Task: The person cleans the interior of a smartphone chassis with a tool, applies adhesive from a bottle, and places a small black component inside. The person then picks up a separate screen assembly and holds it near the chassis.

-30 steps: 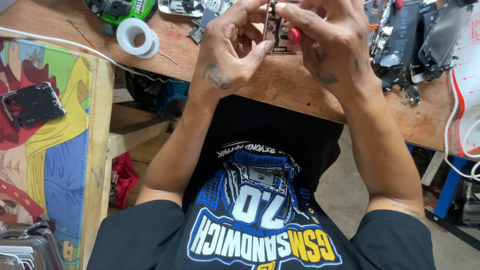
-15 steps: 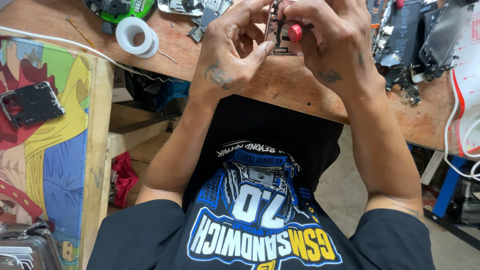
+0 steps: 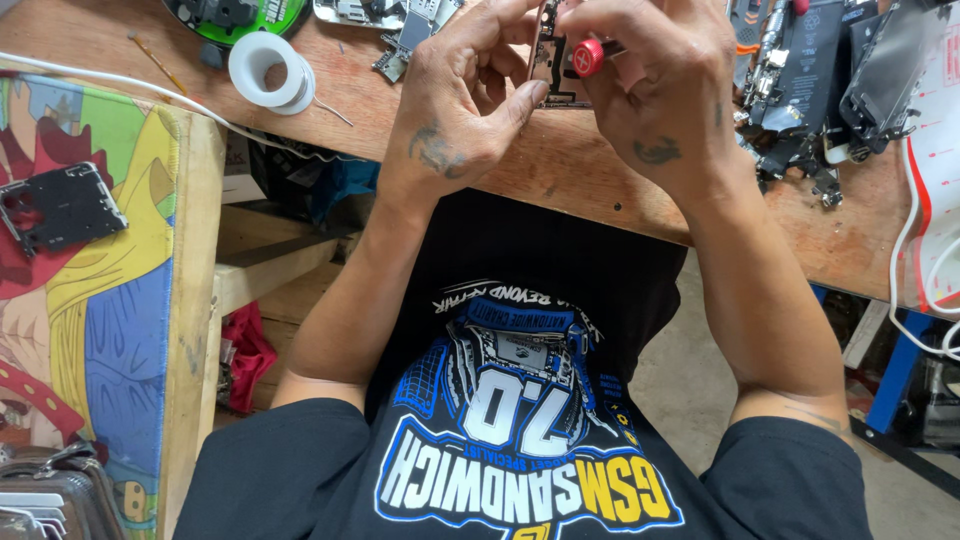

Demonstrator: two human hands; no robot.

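My left hand [image 3: 460, 110] is raised over the wooden workbench [image 3: 560, 170] and pinches a small phone board or frame [image 3: 548, 50] between thumb and fingers. My right hand [image 3: 665, 90] is close against it, closed round a small screwdriver with a red cap [image 3: 588, 57]. The tip points at the phone part and is hidden behind my fingers. Both hands touch around the part, most of which is covered.
A white tape roll [image 3: 268, 70] lies at the bench's left. Dismantled phone parts [image 3: 810, 70] crowd the right end, beside white cables [image 3: 905, 250]. A colourful mat [image 3: 90, 300] on the left holds a black metal plate [image 3: 60, 205].
Both hands and the red-capped screwdriver have crept slightly farther from me over the bench. The grip on the phone part is unchanged.
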